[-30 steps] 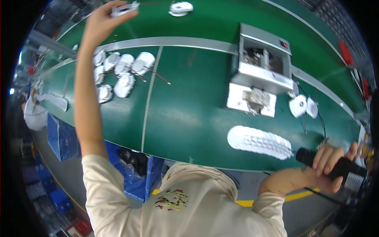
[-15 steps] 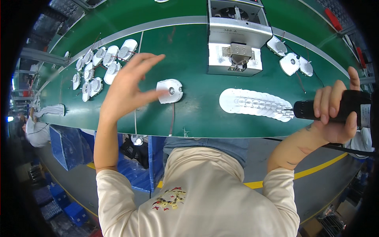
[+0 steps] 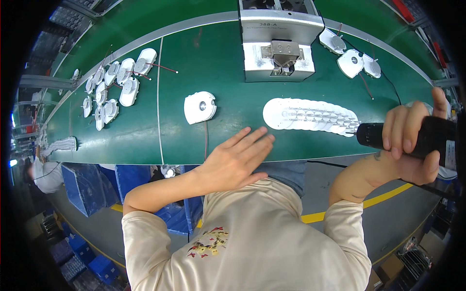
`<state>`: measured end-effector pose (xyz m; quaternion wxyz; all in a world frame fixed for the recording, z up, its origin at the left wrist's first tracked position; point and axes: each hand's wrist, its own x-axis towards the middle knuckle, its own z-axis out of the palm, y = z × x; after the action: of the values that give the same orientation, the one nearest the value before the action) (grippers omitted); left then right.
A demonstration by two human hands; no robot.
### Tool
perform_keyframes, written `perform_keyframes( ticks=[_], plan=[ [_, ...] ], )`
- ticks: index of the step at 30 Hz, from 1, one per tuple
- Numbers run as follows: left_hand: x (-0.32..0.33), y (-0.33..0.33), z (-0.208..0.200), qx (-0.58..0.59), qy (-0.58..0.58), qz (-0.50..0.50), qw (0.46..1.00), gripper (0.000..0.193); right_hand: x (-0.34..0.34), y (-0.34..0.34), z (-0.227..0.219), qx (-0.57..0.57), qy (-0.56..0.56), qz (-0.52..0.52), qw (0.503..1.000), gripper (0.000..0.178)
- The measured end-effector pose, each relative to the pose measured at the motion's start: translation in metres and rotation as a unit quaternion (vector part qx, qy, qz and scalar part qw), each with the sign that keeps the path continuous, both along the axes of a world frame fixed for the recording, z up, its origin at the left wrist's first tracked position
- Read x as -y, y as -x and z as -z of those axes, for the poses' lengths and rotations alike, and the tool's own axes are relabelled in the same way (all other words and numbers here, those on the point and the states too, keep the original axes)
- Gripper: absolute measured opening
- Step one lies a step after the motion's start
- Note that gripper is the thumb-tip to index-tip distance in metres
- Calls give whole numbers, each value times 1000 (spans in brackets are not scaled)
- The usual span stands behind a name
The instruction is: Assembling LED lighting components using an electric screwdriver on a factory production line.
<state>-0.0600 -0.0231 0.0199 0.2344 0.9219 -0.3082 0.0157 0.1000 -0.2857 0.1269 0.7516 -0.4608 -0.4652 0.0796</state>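
Bench (image 3: 223, 82), black tool (image 3: 437, 134) (rear unclear).

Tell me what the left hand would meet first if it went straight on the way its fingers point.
The left hand would probably meet the left end of the row of white discs; whether it would touch them or pass above is unclear from this view.
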Motion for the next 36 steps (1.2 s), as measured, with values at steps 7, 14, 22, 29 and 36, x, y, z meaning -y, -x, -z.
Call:
perform_keyframes(
  ticks=[7,14,22,29,36],
  plan=[
    [-10,-16,-11,28,1,-118,993,56,-2,5,6,16,-39,-24,999,91],
    [-71,-11,-34,88,8,-226,970,26,10,7,3,24,-33,-11,999,91],
    [-70,-26,-24,6,182,-199,963,26,-3,10,4,15,-46,0,999,83],
    [-16,-61,4,-16,207,-54,977,29,-12,10,4,11,-58,-1,998,79],
    [-5,-74,6,29,166,-30,985,31,-10,10,7,7,-59,-6,998,81]
  ],
)
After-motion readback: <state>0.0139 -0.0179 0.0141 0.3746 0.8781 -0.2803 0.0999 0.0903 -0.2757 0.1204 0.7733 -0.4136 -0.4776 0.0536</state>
